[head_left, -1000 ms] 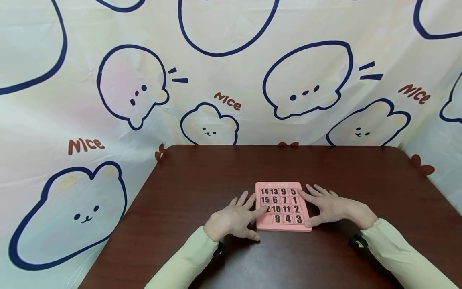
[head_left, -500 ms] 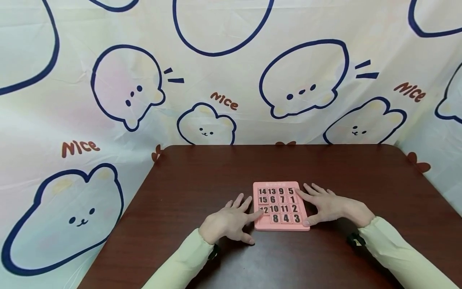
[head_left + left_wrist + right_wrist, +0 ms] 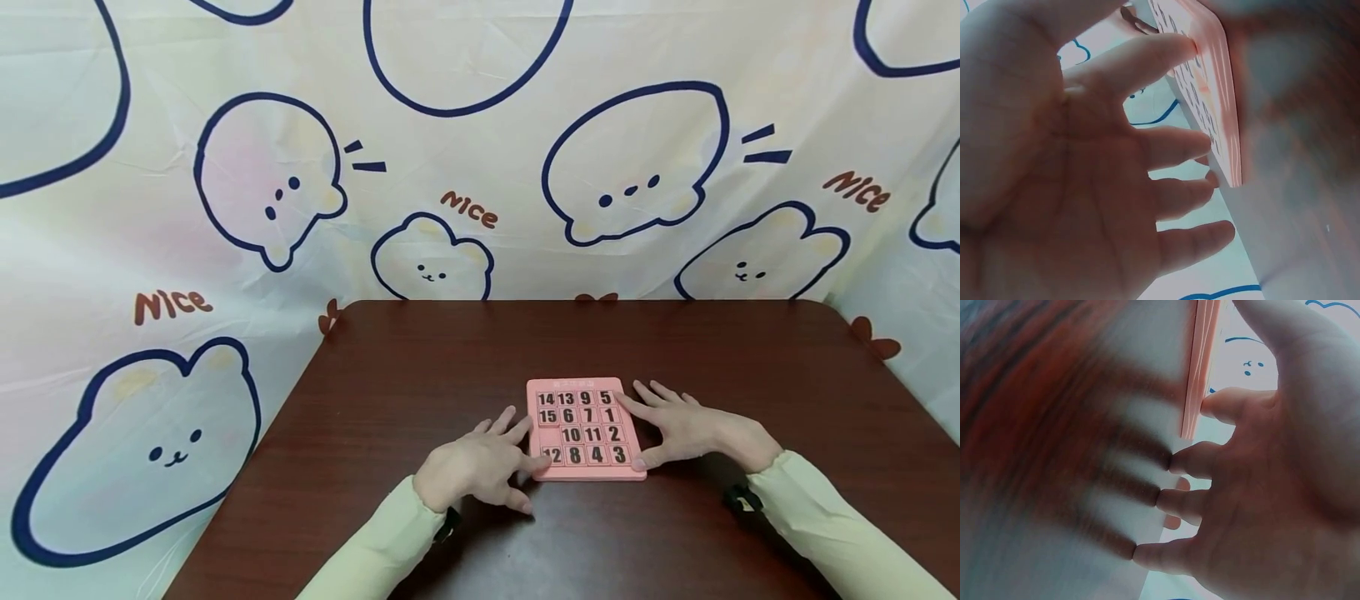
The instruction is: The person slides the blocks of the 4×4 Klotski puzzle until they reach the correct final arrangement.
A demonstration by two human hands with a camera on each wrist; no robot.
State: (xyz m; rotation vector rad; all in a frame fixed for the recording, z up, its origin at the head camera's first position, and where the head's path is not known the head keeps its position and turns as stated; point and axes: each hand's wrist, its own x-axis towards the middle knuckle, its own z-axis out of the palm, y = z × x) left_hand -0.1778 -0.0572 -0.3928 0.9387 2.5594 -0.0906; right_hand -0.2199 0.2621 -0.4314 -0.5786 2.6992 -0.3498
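Note:
A pink sliding number puzzle (image 3: 583, 426) lies flat on the table. Its vacant slot is at the left end of the third row, and the 12 tile (image 3: 552, 456) sits in the bottom left corner. With fingers spread, my left hand (image 3: 480, 468) touches that tile with the index fingertip, while its thumb stays off the board. On the opposite side, my right hand (image 3: 686, 429) rests its thumb at the lower right edge and its index fingertip near the 5 tile (image 3: 606, 398). In the right wrist view, the other right fingertips (image 3: 1147, 551) touch the table.
The dark brown table (image 3: 450, 350) spreads around the puzzle, with bare wood in front of and behind it. A white cloth (image 3: 510, 150) printed with blue-outlined cartoon bears hangs behind and beside the table.
The 12 tile has slid down from the third row into the bottom left corner, and my left index finger has moved toward me with it. My right hand stays in place.

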